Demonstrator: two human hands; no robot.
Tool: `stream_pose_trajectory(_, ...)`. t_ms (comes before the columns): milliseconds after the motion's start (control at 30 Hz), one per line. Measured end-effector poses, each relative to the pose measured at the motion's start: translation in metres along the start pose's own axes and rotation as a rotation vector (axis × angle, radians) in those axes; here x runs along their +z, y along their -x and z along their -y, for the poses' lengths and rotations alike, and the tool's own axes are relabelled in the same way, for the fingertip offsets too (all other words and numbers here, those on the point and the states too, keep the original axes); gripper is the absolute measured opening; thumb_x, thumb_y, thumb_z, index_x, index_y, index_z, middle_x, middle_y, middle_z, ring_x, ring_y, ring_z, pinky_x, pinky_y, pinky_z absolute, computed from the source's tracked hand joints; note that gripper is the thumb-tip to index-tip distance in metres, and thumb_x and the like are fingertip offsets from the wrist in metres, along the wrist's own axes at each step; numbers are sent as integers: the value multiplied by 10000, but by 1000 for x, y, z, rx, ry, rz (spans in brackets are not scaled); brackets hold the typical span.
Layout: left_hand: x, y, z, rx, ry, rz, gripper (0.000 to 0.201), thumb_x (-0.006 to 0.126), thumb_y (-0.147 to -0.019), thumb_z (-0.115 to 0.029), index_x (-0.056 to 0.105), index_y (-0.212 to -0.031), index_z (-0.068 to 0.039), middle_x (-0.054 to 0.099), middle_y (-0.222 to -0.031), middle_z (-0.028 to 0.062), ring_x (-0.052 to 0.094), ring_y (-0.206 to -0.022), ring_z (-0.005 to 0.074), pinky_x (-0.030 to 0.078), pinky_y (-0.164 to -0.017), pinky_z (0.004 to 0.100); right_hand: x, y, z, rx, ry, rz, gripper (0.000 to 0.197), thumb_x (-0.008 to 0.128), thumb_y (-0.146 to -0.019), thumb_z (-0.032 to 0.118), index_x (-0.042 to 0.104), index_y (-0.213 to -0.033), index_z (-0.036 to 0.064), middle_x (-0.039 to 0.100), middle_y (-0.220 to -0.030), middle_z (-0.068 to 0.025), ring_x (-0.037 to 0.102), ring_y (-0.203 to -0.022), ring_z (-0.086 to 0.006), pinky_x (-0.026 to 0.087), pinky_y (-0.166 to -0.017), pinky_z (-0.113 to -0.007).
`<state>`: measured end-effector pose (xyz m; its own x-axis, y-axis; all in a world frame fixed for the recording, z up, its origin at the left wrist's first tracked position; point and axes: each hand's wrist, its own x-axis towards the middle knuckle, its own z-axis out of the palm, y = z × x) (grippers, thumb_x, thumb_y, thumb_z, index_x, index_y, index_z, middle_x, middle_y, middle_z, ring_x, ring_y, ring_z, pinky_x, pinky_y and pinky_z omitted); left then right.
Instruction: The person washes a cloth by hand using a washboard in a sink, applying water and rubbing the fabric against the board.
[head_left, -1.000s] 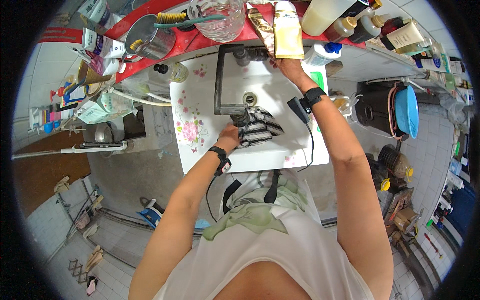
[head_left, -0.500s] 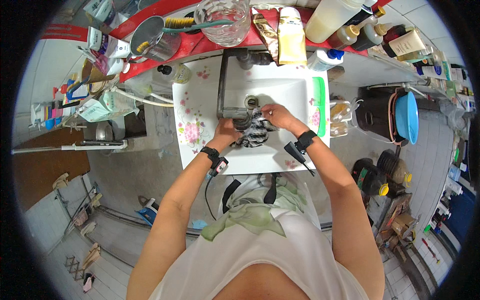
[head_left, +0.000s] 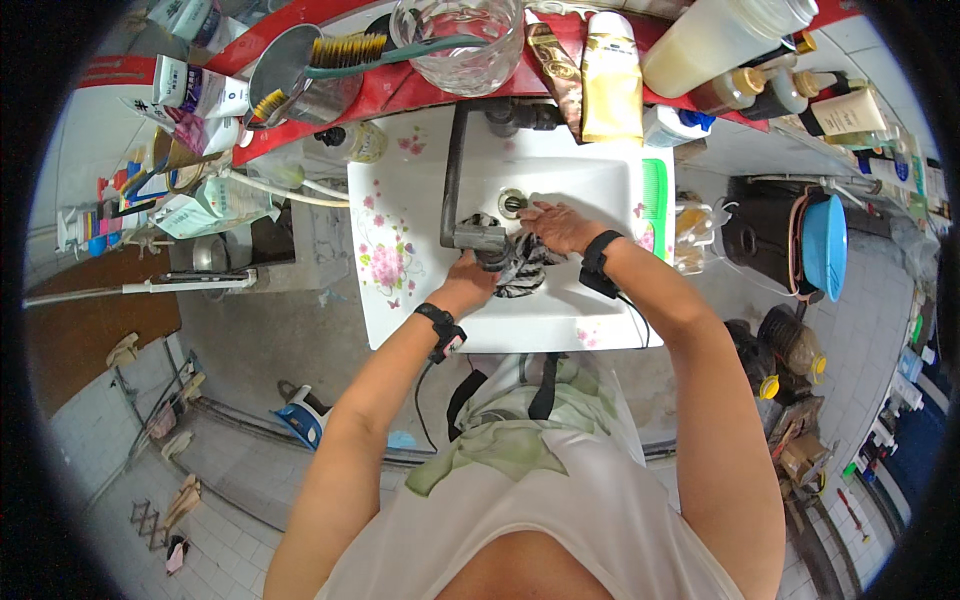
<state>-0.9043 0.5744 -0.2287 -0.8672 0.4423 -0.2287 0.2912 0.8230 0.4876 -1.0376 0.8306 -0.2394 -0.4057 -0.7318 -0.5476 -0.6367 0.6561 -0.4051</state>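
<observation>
A black-and-white striped cloth [head_left: 520, 283] lies bunched in the white washbasin [head_left: 400, 325], partly under the dark faucet [head_left: 453, 165]. My left hand [head_left: 466, 287] grips the cloth's left side, its fingertips partly hidden by the faucet's end. At the cloth's upper right, my right hand [head_left: 562, 230] rests with its fingers stretched toward the drain [head_left: 512, 203], touching the fabric. Part of the cloth shows to the left of the drain, above the faucet's end.
A green comb [head_left: 655, 195] lies on the basin's right rim. Along the red shelf [head_left: 385, 90] behind stand a clear glass bowl [head_left: 455, 65], a metal cup [head_left: 290, 75] with brushes, tubes and several bottles. A blue basin [head_left: 823, 248] hangs at the right.
My right hand has gone from pinching the cloth to fingers stretched out over it. The cloth has shifted and spread toward the left of the drain.
</observation>
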Motion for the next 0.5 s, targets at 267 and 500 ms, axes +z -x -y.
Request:
stream_pose_trajectory(267,-6,5,14,-182,4,385,391,629,-1023,-348,730,-1300,-91,746,-1353,112,647,-1282,329,469,-1161,434,18,-34,-1,-106,190,-167,560,623,-989,150,589,-1548,154,438,-1714,9,382,-1608,-230,393,-1249,-490)
stream_pose_trajectory(500,-12,-1,-3,-222,33,295,469,631,-1001,-335,712,-1406,-113,731,-1402,100,637,-1347,290,465,-1177,384,26,-32,-18,-110,282,-282,439,650,-962,140,713,-1396,130,482,-1673,33,441,-1561,-209,427,-1220,-405)
